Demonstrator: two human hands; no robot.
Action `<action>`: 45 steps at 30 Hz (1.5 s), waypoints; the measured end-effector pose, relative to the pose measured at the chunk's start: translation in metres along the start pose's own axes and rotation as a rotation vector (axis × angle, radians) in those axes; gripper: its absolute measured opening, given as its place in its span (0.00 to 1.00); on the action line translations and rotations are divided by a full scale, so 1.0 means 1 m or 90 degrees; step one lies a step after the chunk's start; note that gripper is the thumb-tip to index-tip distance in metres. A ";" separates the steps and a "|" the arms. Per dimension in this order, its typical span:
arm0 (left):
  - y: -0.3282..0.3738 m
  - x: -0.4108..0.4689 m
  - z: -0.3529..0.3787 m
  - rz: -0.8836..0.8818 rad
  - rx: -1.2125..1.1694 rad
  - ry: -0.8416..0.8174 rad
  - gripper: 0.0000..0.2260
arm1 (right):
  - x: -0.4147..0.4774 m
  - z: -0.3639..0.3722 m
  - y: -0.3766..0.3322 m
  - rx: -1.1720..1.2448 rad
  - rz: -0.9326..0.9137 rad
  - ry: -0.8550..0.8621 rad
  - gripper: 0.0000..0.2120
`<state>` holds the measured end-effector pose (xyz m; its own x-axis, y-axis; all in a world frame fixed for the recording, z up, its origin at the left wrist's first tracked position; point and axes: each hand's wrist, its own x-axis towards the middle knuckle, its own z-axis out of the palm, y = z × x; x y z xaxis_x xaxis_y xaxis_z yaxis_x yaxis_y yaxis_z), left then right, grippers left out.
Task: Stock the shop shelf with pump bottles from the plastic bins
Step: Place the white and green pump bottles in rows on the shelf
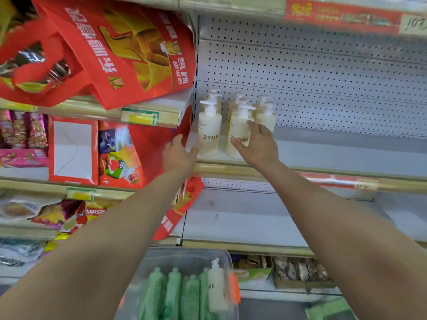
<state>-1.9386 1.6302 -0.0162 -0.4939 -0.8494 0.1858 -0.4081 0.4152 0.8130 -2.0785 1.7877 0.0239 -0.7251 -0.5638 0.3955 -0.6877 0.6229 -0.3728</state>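
Cream pump bottles (231, 125) are standing upright in a tight cluster at the left end of the white shelf (323, 155), against the pegboard back wall (323, 77). Two are sitting at the front, both lettered ZYOME, with more lined up behind them.

I am reaching my right hand (258, 146) up to the front right bottle (239, 132); the fingers are spread open and resting against its side and face, not wrapped around it. My left hand (179, 154) is hovering just left of the front left bottle (209, 132), fingers open and loosely curved, fingertips touching or nearly touching its lower edge; I cannot tell which. It is holding nothing.

Below, between my forearms, a clear plastic bin (184, 257) is holding a row of green bottles (173, 292) and one cream pump bottle (216, 285) standing at its right side.

To the left, a red tote bag (120, 49) is leaning out from the upper shelf, and snack packets (57, 213) are filling the shelves below it. A red price strip (335, 181) is running along the shelf edge under my right arm.
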 end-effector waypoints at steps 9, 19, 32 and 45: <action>-0.041 -0.037 -0.022 -0.003 0.027 -0.038 0.26 | -0.066 0.031 -0.022 0.002 0.053 -0.084 0.36; -0.158 -0.083 0.025 -0.143 0.067 -0.186 0.25 | -0.154 0.133 0.016 0.047 0.175 -0.282 0.33; -0.302 -0.178 0.118 -0.429 0.147 -0.356 0.26 | -0.266 0.289 0.099 0.160 0.481 -0.633 0.37; -0.338 -0.192 0.190 -0.539 0.089 -0.413 0.27 | -0.249 0.360 0.117 0.237 0.690 -0.707 0.35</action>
<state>-1.8518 1.7149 -0.4316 -0.3051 -0.5607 -0.7698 -0.8729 -0.1585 0.4614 -1.9913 1.8053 -0.4201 -0.4055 -0.1628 -0.8995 0.2983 0.9065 -0.2986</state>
